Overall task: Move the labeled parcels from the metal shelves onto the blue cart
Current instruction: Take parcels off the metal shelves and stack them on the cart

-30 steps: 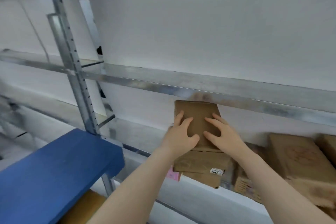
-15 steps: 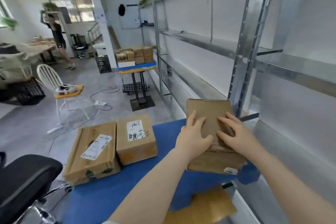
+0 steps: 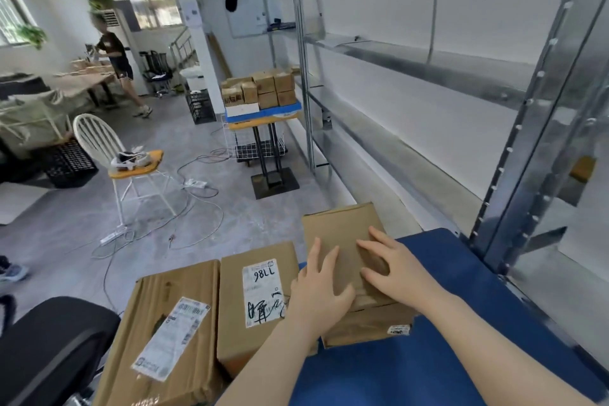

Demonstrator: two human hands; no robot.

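Parcels (image 3: 342,241) of brown cardboard, stacked two high, sit at the lower centre of the frame on the blue cart (image 3: 461,323). The top parcel (image 3: 339,227) is the smaller and lies on the lower parcel (image 3: 365,326), which carries a small white label on its near side. Both hands lie on the top parcel's upper face. The left hand (image 3: 321,287) is spread wide, its fingers straight and pointing toward the top of the frame, its thumb out to the right. The right hand (image 3: 392,267) is laid flat beside it, its fingers angled left and only slightly bent, pressing down rather than wrapping round anything. The two hands are close but apart.

Just left of the stack stands a labelled parcel (image 3: 257,300) with a white sticker and handwritten black marks on top. The left wrist hides whether it touches the stack. Right against its left side lies a long parcel (image 3: 164,333) with a tilted shipping label. A black office chair (image 3: 49,349) fills the lower left corner.

Metal shelves (image 3: 428,69) run along the right side, with a perforated upright (image 3: 527,125) just beyond the cart's far corner. At centre, further back, a second cart (image 3: 263,110) bears small cartons (image 3: 263,87). A white chair (image 3: 99,142) stands at left, cables (image 3: 197,194) trail over the grey floor, and a person (image 3: 115,66) in dark clothes is in the upper left.
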